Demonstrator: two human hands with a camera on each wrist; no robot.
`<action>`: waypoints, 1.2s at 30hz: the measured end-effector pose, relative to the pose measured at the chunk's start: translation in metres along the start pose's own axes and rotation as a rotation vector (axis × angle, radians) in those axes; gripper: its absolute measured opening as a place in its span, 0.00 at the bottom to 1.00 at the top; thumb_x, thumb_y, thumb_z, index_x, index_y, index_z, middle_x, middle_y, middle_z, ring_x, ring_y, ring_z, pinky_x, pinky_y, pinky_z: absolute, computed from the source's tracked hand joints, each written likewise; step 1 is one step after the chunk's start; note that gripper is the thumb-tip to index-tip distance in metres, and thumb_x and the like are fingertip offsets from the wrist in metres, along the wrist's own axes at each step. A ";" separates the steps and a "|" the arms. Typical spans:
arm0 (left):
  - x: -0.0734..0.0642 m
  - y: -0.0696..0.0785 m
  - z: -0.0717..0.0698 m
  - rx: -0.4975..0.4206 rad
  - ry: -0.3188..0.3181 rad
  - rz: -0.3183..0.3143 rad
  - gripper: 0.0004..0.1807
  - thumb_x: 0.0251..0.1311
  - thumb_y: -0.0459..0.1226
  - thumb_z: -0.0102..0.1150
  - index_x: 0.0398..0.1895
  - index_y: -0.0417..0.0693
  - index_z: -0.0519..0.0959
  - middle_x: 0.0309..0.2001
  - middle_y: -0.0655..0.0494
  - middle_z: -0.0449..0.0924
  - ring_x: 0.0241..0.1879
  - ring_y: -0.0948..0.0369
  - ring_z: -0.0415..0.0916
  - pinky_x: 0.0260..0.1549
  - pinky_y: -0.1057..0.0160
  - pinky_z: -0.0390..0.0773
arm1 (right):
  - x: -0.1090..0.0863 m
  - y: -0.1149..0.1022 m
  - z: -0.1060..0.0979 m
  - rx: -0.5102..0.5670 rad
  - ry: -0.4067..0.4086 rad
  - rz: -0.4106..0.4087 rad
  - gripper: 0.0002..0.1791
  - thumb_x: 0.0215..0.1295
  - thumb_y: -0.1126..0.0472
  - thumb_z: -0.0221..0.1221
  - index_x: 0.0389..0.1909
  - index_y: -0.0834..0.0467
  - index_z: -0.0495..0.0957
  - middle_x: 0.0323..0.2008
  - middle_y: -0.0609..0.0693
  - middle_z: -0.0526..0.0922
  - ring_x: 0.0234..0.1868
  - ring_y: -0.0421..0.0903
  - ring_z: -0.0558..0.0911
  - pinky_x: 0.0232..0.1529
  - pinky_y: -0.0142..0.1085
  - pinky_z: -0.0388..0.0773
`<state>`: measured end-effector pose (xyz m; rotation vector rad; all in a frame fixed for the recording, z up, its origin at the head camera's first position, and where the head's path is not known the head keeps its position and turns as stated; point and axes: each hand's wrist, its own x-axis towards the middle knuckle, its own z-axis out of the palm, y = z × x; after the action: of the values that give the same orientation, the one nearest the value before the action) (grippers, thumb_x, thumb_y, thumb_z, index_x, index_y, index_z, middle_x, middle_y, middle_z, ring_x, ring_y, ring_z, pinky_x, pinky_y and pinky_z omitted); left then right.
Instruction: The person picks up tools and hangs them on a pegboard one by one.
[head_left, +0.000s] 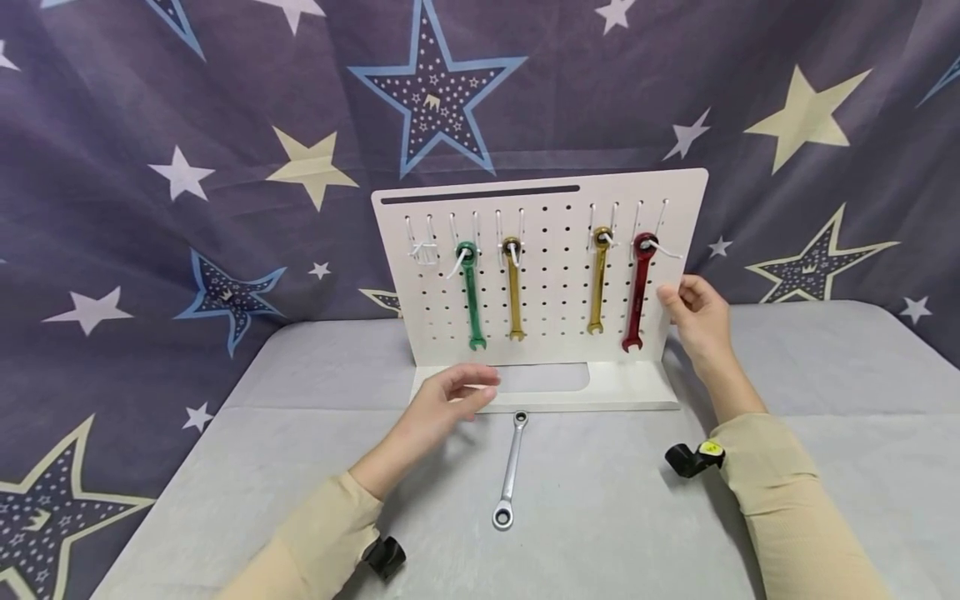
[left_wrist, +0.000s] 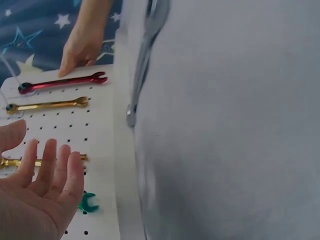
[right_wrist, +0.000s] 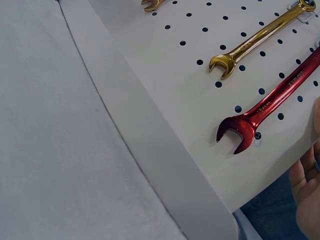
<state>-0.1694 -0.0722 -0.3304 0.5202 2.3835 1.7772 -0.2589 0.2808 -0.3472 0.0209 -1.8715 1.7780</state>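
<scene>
A white pegboard stand (head_left: 555, 287) stands upright with combination wrenches hanging from its hooks. From left to right they are a green wrench (head_left: 472, 296), a gold wrench (head_left: 514, 296), a second gold wrench (head_left: 597, 287) and a red wrench (head_left: 638, 296). My right hand (head_left: 703, 325) grips the board's right edge, thumb on the front face and fingers behind. My left hand (head_left: 450, 398) hovers over the stand's front base, fingers relaxed and holding nothing; the left wrist view shows its palm. Just in front of the base lies a silver ratchet wrench (head_left: 512, 471), right of my left hand.
A white hook (head_left: 424, 252) at the board's far left carries no wrench. Grey cloth (head_left: 600, 500) covers the table. Behind it hangs a dark curtain (head_left: 225, 100) with stars. Each sleeve has a black wrist camera (head_left: 384, 557) near the cuff.
</scene>
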 end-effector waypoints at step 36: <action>0.001 -0.010 0.034 0.422 -0.166 -0.200 0.23 0.49 0.28 0.71 0.50 0.39 0.74 0.36 0.55 0.76 0.31 0.63 0.72 0.31 0.65 0.72 | -0.001 0.000 0.001 0.005 0.009 0.016 0.06 0.65 0.60 0.65 0.32 0.49 0.76 0.26 0.38 0.77 0.28 0.34 0.71 0.29 0.22 0.70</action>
<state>-0.1619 -0.0436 -0.3498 0.4319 2.5870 1.1074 -0.2586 0.2798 -0.3470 -0.0007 -1.8660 1.7910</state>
